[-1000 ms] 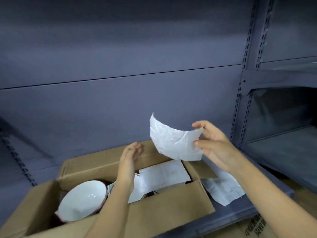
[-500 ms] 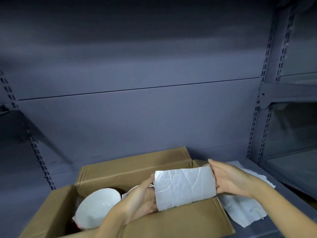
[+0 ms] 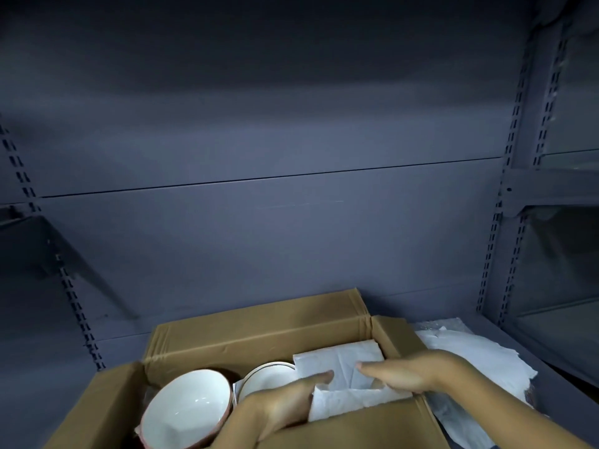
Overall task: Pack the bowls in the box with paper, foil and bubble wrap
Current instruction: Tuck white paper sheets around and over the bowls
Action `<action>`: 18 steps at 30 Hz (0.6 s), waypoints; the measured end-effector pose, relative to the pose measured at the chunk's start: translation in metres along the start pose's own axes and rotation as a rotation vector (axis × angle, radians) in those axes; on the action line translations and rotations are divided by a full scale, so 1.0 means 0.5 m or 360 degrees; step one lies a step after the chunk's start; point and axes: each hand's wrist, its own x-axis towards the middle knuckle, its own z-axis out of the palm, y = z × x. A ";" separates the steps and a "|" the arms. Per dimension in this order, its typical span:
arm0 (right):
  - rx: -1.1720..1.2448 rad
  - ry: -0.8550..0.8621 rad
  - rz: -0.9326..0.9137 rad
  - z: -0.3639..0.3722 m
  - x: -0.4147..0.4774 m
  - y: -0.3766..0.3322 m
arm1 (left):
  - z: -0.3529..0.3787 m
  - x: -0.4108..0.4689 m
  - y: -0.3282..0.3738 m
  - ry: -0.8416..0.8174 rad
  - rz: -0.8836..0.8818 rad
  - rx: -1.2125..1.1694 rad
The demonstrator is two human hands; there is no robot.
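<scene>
An open cardboard box [image 3: 259, 332] stands on a grey shelf. At its left lies a white bowl [image 3: 186, 406] with a red rim, tilted. A second white bowl [image 3: 265, 379] sits beside it in the middle. White crumpled paper [image 3: 340, 361] covers the right part of the box. My left hand [image 3: 278, 406] and my right hand [image 3: 405, 372] both lie inside the box on this paper, fingers extended and pressing it down. What is under the paper is hidden.
More white paper sheets and some bubble wrap [image 3: 470, 361] lie on the shelf [image 3: 551, 377] right of the box. Grey back panels and slotted uprights [image 3: 505, 222] enclose the space. Another shelf bay is at the right.
The paper piece held up in the air by my right hand came down into the box. Both hands moved with it and now press it onto the box's right side.
</scene>
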 end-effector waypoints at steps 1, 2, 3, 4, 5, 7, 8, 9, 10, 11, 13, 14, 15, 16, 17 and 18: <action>-0.0092 -0.0034 0.0002 0.004 0.004 -0.002 | 0.001 -0.001 0.001 0.0004 0.0032 0.0072; -0.0179 -0.0063 0.0018 0.010 0.009 -0.005 | 0.003 -0.007 -0.002 0.0027 0.0091 0.0162; -0.0249 -0.0074 0.0052 0.016 0.015 -0.007 | 0.006 -0.013 -0.002 0.0015 0.0122 0.0262; -0.0313 -0.0097 0.0083 0.019 0.015 -0.011 | -0.002 -0.007 -0.013 0.0012 0.0119 0.0303; -0.0343 -0.0103 0.0096 0.021 0.015 -0.014 | 0.000 -0.012 -0.011 0.0003 0.0080 0.0333; -0.0356 -0.0103 0.0095 0.019 0.014 -0.018 | -0.003 -0.018 -0.016 -0.0075 0.0111 0.0271; -0.0368 -0.0108 0.0066 0.018 0.015 -0.020 | -0.007 -0.023 -0.018 -0.0163 0.0140 0.0179; -0.0378 -0.0116 0.0051 0.019 0.016 -0.022 | -0.012 -0.028 -0.022 -0.0288 0.0160 0.0091; -0.0387 -0.0137 0.0034 0.018 0.015 -0.025 | -0.012 -0.032 -0.020 -0.0347 0.0192 0.0028; -0.0391 -0.0164 0.0016 0.017 0.013 -0.027 | -0.013 -0.033 -0.022 -0.0347 0.0246 0.0010; -0.0311 -0.0175 -0.0050 0.009 0.001 -0.027 | -0.007 -0.040 -0.020 -0.0247 0.0306 0.0040; -0.0199 -0.0198 -0.0094 -0.002 -0.008 -0.023 | -0.003 -0.045 -0.016 -0.0210 0.0318 0.0036; -0.0090 -0.0200 -0.0184 -0.013 -0.020 -0.018 | -0.001 -0.041 -0.014 -0.0217 0.0297 0.0030; -0.0001 -0.0204 -0.0311 -0.026 -0.031 -0.008 | 0.004 -0.033 -0.012 -0.0185 0.0283 0.0037; 0.0055 -0.0211 -0.0441 -0.038 -0.040 0.004 | 0.009 -0.026 -0.011 -0.0125 0.0292 0.0056; 0.0038 -0.0221 -0.0545 -0.046 -0.045 0.017 | 0.006 -0.021 -0.014 -0.0104 0.0305 0.0077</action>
